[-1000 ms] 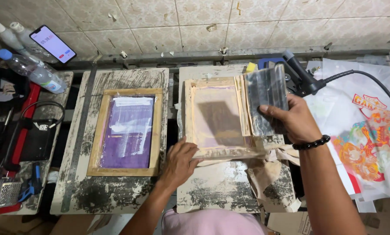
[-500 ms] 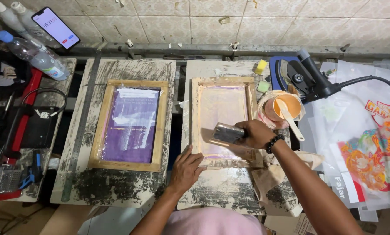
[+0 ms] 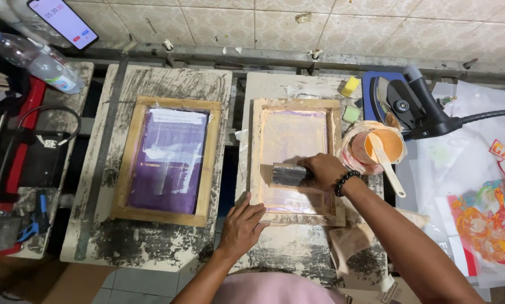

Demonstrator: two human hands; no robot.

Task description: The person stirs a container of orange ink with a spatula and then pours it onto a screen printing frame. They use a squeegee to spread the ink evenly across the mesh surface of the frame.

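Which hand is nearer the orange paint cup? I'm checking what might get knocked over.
Right. The right hand grips the squeegee on the screen frame, just left of the paint cup. The left hand presses the frame's near left corner, farther away.

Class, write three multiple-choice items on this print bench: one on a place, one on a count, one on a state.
1. Where is the cup of orange ink?
A. right of the pale screen frame
B. on the purple screen frame
C. on the floor

2. How many wooden screen frames lie on the boards?
A. one
B. two
C. four

3. What is the right hand doing?
A. hanging free
B. gripping the squeegee on the pale mesh
C. holding the phone

Key: 1 A, cup beside its right rail. 2 B, purple and pale. 3 B, fingers wrap the squeegee; left hand steadies the frame corner.
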